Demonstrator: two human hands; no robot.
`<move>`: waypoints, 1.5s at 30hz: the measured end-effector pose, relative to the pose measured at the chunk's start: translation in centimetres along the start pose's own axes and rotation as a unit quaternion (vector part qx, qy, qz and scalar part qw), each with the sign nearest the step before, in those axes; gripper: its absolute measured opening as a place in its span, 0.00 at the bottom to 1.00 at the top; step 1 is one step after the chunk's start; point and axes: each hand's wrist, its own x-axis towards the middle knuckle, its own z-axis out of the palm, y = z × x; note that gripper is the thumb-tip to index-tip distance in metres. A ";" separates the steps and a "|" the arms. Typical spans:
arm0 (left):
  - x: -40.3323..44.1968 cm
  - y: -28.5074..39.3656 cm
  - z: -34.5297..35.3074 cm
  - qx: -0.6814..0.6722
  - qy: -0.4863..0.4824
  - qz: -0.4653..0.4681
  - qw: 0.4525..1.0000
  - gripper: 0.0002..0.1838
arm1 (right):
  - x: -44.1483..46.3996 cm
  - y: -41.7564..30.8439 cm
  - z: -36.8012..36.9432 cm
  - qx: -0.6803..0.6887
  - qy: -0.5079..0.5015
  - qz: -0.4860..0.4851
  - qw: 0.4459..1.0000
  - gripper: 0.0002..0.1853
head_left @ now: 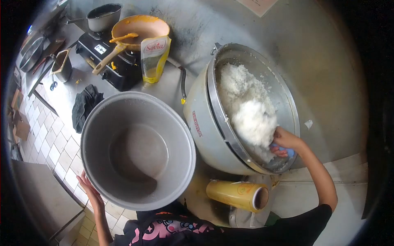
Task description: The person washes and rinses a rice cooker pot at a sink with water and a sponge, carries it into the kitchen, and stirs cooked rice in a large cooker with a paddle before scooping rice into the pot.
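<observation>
My right hand (286, 142) is closed around a blue handle (288, 151) inside the large metal rice cooker pot (291, 119). White cooked rice (246, 88) is heaped in that pot, and a mound of it (254, 121) sits just beyond my fingers, hiding the tool's working end. With fingers stretched out, my left hand (91, 192) rests against the outer wall of a deep grey pot (96, 135). That pot stands tilted toward me, left of the cooker. No rice shows in it; its bottom looks brownish and partly shadowed.
A yellow roll of wrap (234, 194) lies in front of the cooker. Behind the grey pot are a black cloth (87, 104), a black gas stove (119, 69), an orange-smeared pan (141, 26), a Sovia pouch (154, 59) and a saucepan (102, 18). Scissors (53, 85) lie farther left.
</observation>
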 end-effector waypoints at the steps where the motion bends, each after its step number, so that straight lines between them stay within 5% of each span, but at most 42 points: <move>1: 0.7 -2.0 -2.0 0.002 0.000 -0.003 1.000 0.33 | -0.4 0.2 -0.5 0.001 -0.001 0.004 1.000 0.05; 3: 1.8 -7.6 -7.5 0.193 0.034 0.046 0.980 0.26 | -1.2 0.8 -1.6 0.028 -0.002 -0.003 1.000 0.02; 5: 0.7 -13.0 -12.8 0.318 -0.070 -0.049 0.944 0.23 | -3.0 -0.4 -1.1 0.032 0.046 -0.013 0.998 0.02; 7: -1.3 -17.5 -16.9 0.335 -0.181 -0.255 0.889 0.28 | -4.8 -1.9 -0.6 0.055 0.109 -0.034 0.992 0.02; 9: -2.6 -22.2 -21.6 0.462 -0.392 -0.340 0.719 0.33 | -6.8 -4.7 1.0 0.048 0.147 -0.049 0.987 0.02; 10: -1.9 -24.5 -23.4 0.467 -0.379 -0.345 0.721 0.33 | -7.7 -7.0 2.7 0.022 0.171 -0.054 0.984 0.03; 13: 0.1 -28.3 -26.3 0.644 -0.455 -0.284 0.546 0.29 | -8.2 -11.6 7.0 -0.053 0.119 -0.186 0.974 0.11; 14: 0.9 -27.2 -26.9 0.648 -0.449 -0.286 0.545 0.29 | -7.8 -12.9 8.5 -0.061 0.102 -0.199 0.973 0.11; 16: 2.1 -18.2 -19.1 0.576 -0.161 0.002 0.802 0.30 | -5.9 -13.8 11.4 -0.193 0.126 -0.285 0.931 0.10; 17: -0.8 -10.9 -10.2 0.258 -0.030 0.001 0.966 0.30 | -4.2 -13.7 13.0 -0.274 0.178 -0.356 0.875 0.10; 18: -3.2 -5.6 -5.6 0.215 -0.036 0.037 0.975 0.32 | -2.5 -13.5 14.5 -0.352 0.226 -0.420 0.805 0.10; 21: -5.5 -0.2 1.0 0.126 -0.130 0.054 0.982 0.38 | -0.3 -12.9 17.0 -0.423 0.276 -0.465 0.727 0.18; 23: -5.1 -2.4 0.7 0.196 -0.050 0.090 0.975 0.34 | -1.7 -12.6 16.4 -0.388 0.260 -0.470 0.749 0.18; 25: -5.4 -3.2 1.4 0.186 -0.053 0.088 0.977 0.34 | -3.9 -12.3 14.6 -0.277 0.249 -0.390 0.842 0.16; 27: -5.3 -4.6 1.7 0.172 0.036 0.124 0.977 0.33 | -6.5 -12.3 12.2 -0.212 0.292 -0.312 0.879 0.11; 31: -5.6 -2.9 3.9 0.081 0.031 0.121 0.989 0.31 | -3.3 -7.7 1.9 -0.282 0.470 -0.276 0.789 0.14; 33: -3.0 -5.8 -0.1 0.302 0.082 0.205 0.927 0.32 | 0.1 -5.7 -3.2 -0.343 0.521 -0.198 0.756 0.16; 35: -5.3 -1.5 4.2 0.163 0.100 0.124 0.974 0.32 | 5.3 -3.7 -8.4 -0.399 0.524 -0.157 0.736 0.16; 37: -2.7 -0.4 2.0 0.066 -0.049 0.106 0.991 0.28 | 10.8 -2.9 -11.6 -0.409 0.542 -0.155 0.718 0.13; 41: -2.1 1.6 5.6 0.073 -0.062 0.124 0.988 0.27 | 16.2 -5.7 -12.5 -0.486 0.424 -0.196 0.738 0.16; 43: -1.9 1.0 6.1 0.199 0.092 0.150 0.964 0.29 | 16.6 -6.8 -12.9 -0.512 0.373 -0.219 0.742 0.17; 45: -1.4 0.3 4.4 0.299 0.075 0.191 0.932 0.30 | 15.6 -6.4 -13.3 -0.528 0.316 -0.271 0.741 0.15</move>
